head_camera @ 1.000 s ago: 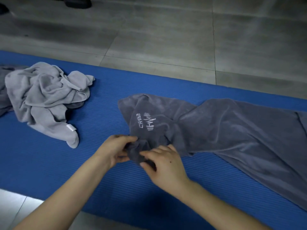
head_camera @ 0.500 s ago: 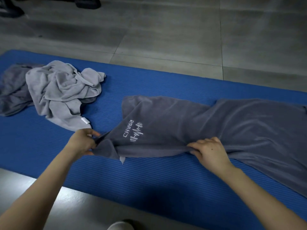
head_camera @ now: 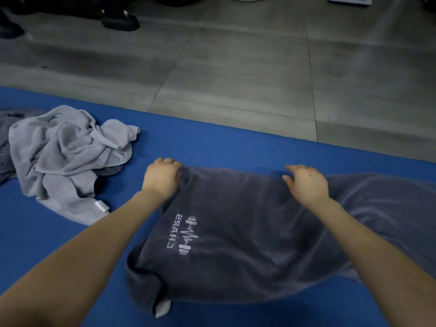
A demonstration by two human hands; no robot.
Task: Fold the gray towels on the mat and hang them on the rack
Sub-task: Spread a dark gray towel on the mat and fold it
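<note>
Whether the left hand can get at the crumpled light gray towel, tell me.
Probably yes, once it lets go: the left hand grips the corner of the dark towel, and only blue mat lies between it and the light gray towel.

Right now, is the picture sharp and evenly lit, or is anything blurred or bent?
Head view: dim, even light, no glare; the dark gray towel and its white logo read fairly sharp; the left hand and right hand look slightly soft; forearms stretch wide toward the bottom corners.

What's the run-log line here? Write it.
stage: folding | left hand grips dark gray towel far corner | right hand grips far edge | light gray towel crumpled on mat
</note>
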